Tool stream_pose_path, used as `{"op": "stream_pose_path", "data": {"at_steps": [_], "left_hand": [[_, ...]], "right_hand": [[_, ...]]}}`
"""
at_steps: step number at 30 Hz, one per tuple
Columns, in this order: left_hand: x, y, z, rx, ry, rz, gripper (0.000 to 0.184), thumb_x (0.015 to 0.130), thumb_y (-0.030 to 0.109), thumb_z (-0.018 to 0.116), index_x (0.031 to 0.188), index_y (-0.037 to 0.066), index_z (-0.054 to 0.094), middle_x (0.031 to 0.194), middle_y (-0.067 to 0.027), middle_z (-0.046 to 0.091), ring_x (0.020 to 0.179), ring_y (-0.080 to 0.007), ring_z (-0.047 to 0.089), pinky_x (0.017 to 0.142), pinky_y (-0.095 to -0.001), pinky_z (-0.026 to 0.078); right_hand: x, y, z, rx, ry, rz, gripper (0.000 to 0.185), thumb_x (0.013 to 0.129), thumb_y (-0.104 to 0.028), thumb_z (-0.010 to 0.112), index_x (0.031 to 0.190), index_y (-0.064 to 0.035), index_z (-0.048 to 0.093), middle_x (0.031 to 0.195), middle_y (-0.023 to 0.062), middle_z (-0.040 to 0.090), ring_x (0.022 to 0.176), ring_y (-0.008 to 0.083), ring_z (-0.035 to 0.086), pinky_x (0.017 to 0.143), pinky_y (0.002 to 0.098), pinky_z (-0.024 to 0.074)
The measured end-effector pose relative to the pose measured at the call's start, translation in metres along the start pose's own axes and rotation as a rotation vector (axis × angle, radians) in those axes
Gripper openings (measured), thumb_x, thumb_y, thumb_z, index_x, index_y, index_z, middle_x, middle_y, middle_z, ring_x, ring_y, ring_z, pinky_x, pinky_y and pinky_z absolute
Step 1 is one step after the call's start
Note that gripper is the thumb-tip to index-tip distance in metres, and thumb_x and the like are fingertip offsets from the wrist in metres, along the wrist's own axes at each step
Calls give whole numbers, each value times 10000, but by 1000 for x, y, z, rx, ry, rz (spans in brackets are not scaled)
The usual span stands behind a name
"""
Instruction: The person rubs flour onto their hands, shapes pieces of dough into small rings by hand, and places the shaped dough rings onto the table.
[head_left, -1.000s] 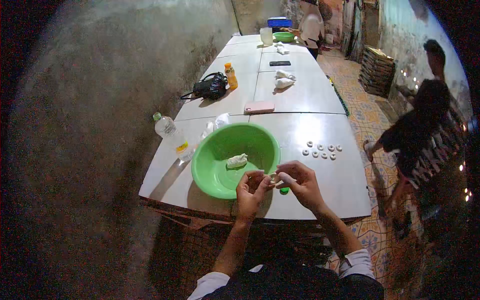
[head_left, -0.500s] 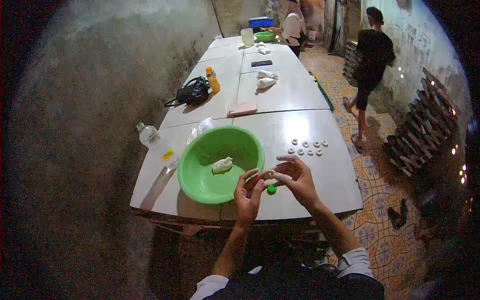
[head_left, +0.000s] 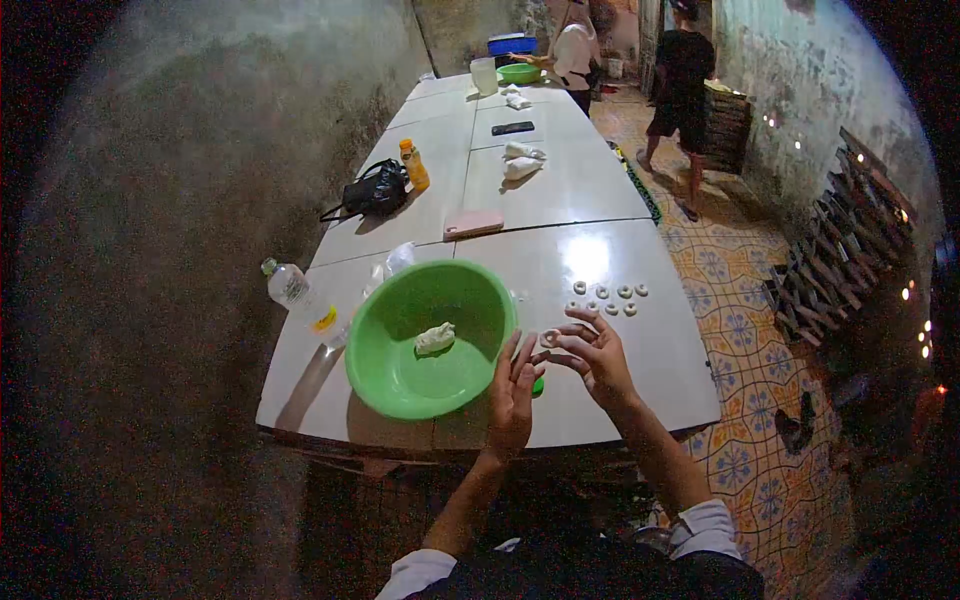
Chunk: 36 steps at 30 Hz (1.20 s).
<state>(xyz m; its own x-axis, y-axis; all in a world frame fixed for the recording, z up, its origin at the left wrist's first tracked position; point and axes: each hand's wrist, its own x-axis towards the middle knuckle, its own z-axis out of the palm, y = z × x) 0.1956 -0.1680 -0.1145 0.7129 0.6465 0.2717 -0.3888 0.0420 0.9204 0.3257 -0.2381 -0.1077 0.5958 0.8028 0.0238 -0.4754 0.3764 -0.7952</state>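
My right hand (head_left: 597, 362) pinches a small white dough ring (head_left: 549, 338) between thumb and fingers, just above the table. Beside the bowl, my left hand (head_left: 512, 400) has its fingers stretched out and holds nothing. A green basin (head_left: 378, 375) stands left of my hands with a lump of pale dough (head_left: 434, 340) inside. Beyond my right hand, several dough rings (head_left: 625, 291) lie in two rows on the table. A green bottle cap (head_left: 538, 387) sits partly hidden behind my left hand.
The white table (head_left: 560, 425) carries a clear plastic bottle (head_left: 288, 284), a pink phone (head_left: 473, 224), a black bag (head_left: 376, 188), an orange bottle (head_left: 414, 165) and white bundles (head_left: 523, 167). One person (head_left: 684, 85) is in the aisle; another (head_left: 576, 50) stands at the far end.
My left hand has drawn away from the ring and its fingers have straightened. The ring stays in my right hand. The person in the aisle has moved farther away.
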Motion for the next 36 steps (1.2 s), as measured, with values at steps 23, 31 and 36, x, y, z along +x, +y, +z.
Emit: {"op": "stream_pose_path", "data": {"at_steps": [23,31,36], "left_hand": [[90,-117,-14,1113,-155,-19,546,866,315,513,1283,5,344,1272,-205,434,1139,-371,454,948,-434,376],[96,-112,-14,1083,-149,-11,535,862,309,521,1269,1,360,1246,-206,450,1101,-375,481,920,-443,394],[101,-109,-11,1043,-138,-31,543,859,300,521,1271,-11,354,1256,-206,444,1089,-377,488,914,-446,398]], "right_hand": [[197,33,-107,-1195,-282,-249,569,659,7,658,1183,-35,438,736,150,651,656,247,647,605,329,512],[201,35,-113,-1249,-308,-193,566,697,-12,639,1220,-77,430,762,157,657,714,286,656,629,363,510],[201,37,-116,-1538,-260,-309,538,734,-94,630,1239,-116,443,819,121,671,749,316,646,665,376,517]]}}
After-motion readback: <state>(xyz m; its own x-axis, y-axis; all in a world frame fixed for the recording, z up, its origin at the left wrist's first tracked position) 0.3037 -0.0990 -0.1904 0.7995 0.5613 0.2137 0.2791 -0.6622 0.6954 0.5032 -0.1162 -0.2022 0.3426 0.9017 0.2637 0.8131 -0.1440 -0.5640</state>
